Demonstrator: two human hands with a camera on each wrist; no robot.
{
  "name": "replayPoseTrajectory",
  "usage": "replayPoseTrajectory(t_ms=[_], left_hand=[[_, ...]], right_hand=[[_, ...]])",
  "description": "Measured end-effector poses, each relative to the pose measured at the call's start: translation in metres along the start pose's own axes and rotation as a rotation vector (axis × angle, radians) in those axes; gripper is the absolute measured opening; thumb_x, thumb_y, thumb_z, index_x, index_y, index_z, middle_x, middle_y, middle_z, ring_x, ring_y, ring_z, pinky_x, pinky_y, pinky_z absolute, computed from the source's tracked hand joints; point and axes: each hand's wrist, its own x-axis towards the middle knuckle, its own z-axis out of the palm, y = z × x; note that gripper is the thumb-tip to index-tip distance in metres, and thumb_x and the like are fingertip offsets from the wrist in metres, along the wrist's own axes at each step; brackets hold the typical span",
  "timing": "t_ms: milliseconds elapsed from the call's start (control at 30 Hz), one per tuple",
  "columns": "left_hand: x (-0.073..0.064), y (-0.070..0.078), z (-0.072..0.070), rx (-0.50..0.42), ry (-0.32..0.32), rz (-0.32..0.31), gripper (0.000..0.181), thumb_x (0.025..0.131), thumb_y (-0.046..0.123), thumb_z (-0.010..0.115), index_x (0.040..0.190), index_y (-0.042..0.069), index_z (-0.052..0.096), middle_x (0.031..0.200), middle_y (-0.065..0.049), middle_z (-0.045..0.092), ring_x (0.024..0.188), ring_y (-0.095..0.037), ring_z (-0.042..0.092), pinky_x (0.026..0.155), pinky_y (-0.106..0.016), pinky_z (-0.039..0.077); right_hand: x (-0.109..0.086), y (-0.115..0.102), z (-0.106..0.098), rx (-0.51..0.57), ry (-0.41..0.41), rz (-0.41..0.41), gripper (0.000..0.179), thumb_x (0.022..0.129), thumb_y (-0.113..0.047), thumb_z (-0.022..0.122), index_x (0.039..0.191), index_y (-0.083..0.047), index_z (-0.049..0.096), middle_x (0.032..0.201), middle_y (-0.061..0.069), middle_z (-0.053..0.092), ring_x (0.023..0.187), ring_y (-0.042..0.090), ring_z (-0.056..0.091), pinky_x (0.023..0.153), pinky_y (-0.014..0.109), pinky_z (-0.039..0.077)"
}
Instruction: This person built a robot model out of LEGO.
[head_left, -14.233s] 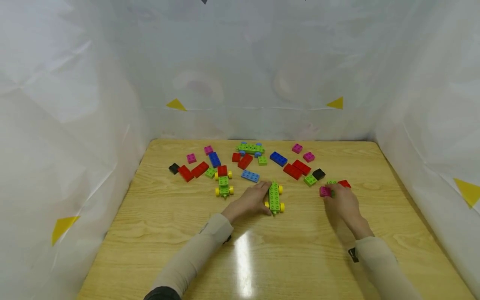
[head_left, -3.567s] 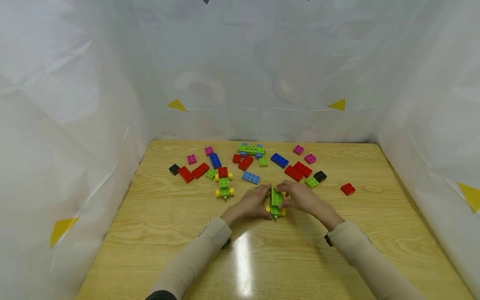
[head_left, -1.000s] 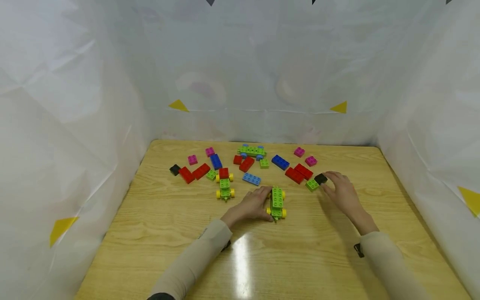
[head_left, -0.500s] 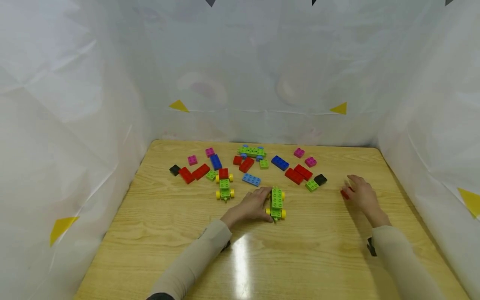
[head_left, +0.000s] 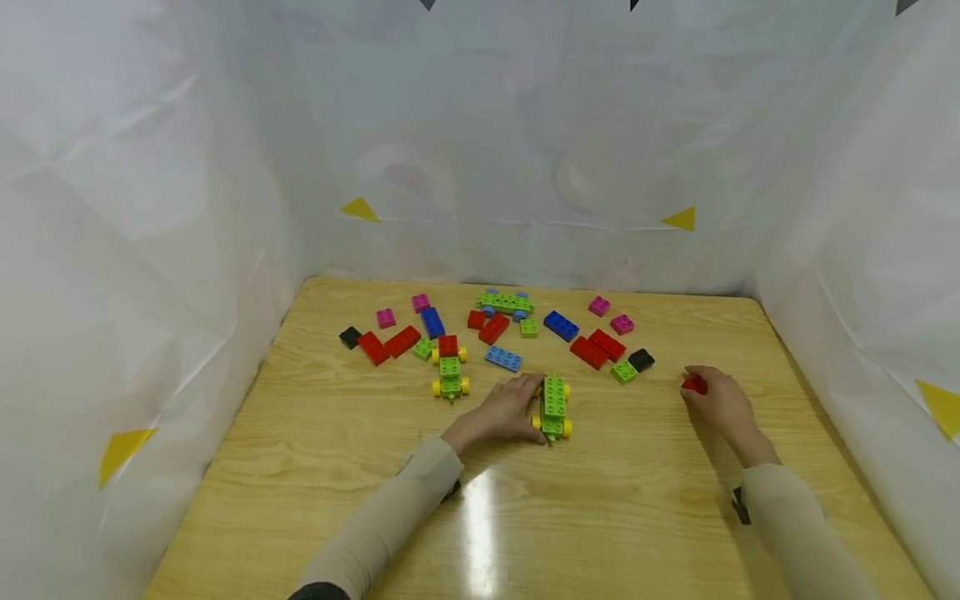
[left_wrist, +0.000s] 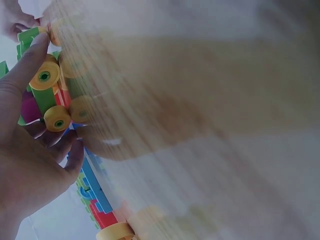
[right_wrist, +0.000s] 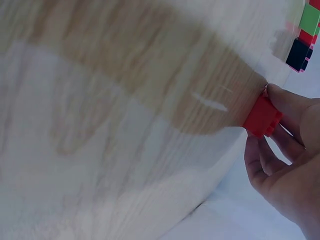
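Observation:
My left hand [head_left: 504,408] grips a toy car [head_left: 553,398] at its left side, thumb near the front end and fingers toward the back. The car has a green base, yellow wheels and a long green brick on top. The left wrist view shows a magenta brick [left_wrist: 30,107] between base and top brick, and the thumb lying along the car's side. Over at the right, my right hand [head_left: 726,406] pinches a small red brick [right_wrist: 261,117] between thumb and fingers, low at the tabletop. Its studs face the palm in the right wrist view.
Left of the hands stands another yellow-wheeled car [head_left: 449,367] with green and red bricks. A blue-wheeled green base [head_left: 505,303] is at the back. Loose bricks lie around, including a light blue brick [head_left: 503,358], a black brick [head_left: 641,359] and a green brick [head_left: 623,372].
Since the oldest frame, green and magenta bricks from the right have joined the car. The right hand has moved from the black brick to the red one and now pinches it. The left hand stays put.

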Motion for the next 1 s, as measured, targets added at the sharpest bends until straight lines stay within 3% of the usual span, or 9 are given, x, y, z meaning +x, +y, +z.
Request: replayPoseTrajectory(t_ms=[200, 367, 600, 733, 1000], left_hand=[[-0.001, 0.0, 0.0, -0.011, -0.006, -0.001, 0.106, 0.074, 0.047, 0.081, 0.153, 0.011, 0.02, 0.154, -0.007, 0.03, 0.141, -0.024, 0.029, 0.112, -0.051, 0.024], [0.0, 0.0, 0.001, 0.0, -0.01, 0.006, 0.106, 0.074, 0.047, 0.08, 0.153, 0.01, 0.02, 0.154, -0.007, 0.029, 0.141, -0.024, 0.028, 0.111, -0.05, 0.025], [0.0, 0.001, -0.002, 0.002, -0.002, 0.001, 0.105, 0.075, 0.047, 0.08, 0.153, 0.012, 0.019, 0.154, -0.006, 0.03, 0.141, -0.024, 0.029, 0.112, -0.05, 0.025], [0.0, 0.001, -0.002, 0.002, -0.002, 0.0, 0.105, 0.075, 0.047, 0.08, 0.153, 0.012, 0.019, 0.154, -0.006, 0.03, 0.141, -0.023, 0.029, 0.112, -0.05, 0.024], [0.0, 0.001, -0.001, 0.017, -0.009, -0.002, 0.106, 0.075, 0.048, 0.08, 0.153, 0.012, 0.018, 0.154, -0.006, 0.029, 0.141, -0.023, 0.029, 0.111, -0.049, 0.027]], right_hand=[[-0.003, -0.003, -0.003, -0.012, -0.041, 0.014, 0.048, 0.087, -0.016, 0.071, 0.123, 0.012, 0.055, 0.117, 0.037, 0.054, 0.098, 0.049, 0.055, 0.078, 0.058, 0.047], [-0.008, -0.003, -0.007, -0.003, -0.104, 0.005, 0.051, 0.086, -0.011, 0.07, 0.126, 0.014, 0.051, 0.121, 0.038, 0.05, 0.099, 0.049, 0.055, 0.078, 0.057, 0.048], [-0.009, -0.003, -0.01, -0.003, -0.124, -0.005, 0.048, 0.085, -0.007, 0.071, 0.124, 0.013, 0.052, 0.116, 0.037, 0.054, 0.092, 0.046, 0.059, 0.074, 0.055, 0.049], [-0.01, -0.009, -0.01, 0.008, -0.064, -0.017, 0.05, 0.085, -0.01, 0.073, 0.125, 0.011, 0.052, 0.111, 0.034, 0.058, 0.09, 0.044, 0.059, 0.073, 0.055, 0.049], [-0.008, -0.043, -0.008, 0.064, 0.152, -0.166, 0.044, 0.08, 0.001, 0.076, 0.118, 0.01, 0.057, 0.101, 0.028, 0.064, 0.078, 0.038, 0.063, 0.063, 0.047, 0.053]])
